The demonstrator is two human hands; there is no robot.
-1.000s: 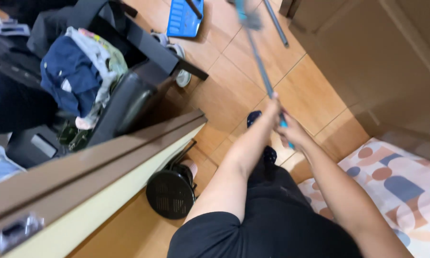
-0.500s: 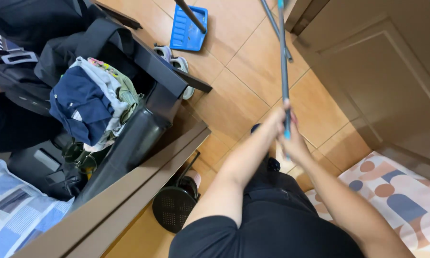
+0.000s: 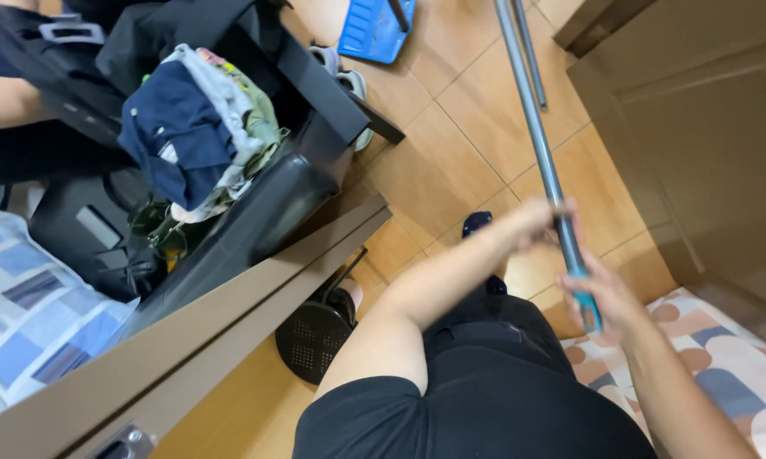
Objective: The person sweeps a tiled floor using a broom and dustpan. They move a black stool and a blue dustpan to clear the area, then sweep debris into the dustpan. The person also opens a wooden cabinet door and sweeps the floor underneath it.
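Both hands are on a long grey metal pole (image 3: 536,127) with a blue grip at its near end, and it runs up and away over the tan tiled floor (image 3: 451,161). The left hand (image 3: 532,223) is wrapped around the shaft higher up, fingers closed on it. The right hand (image 3: 608,297) is clamped on the blue grip just below, so the two hands sit close together but not quite touching.

Over on the left there's a black chair (image 3: 281,195) basically being used as a bin: a heap of clothes (image 3: 200,127) piled in the seat, navy fabric on top and what looks like pale and greenish stuff under it, hard to say exactly. A blue dustpan (image 3: 374,30) lies on the floor at the top, a second thinner pole (image 3: 529,55) beside the main one. A small black fan (image 3: 313,340) sits low by the wooden door edge (image 3: 230,323). A patterned mat (image 3: 731,357) is at the lower right.
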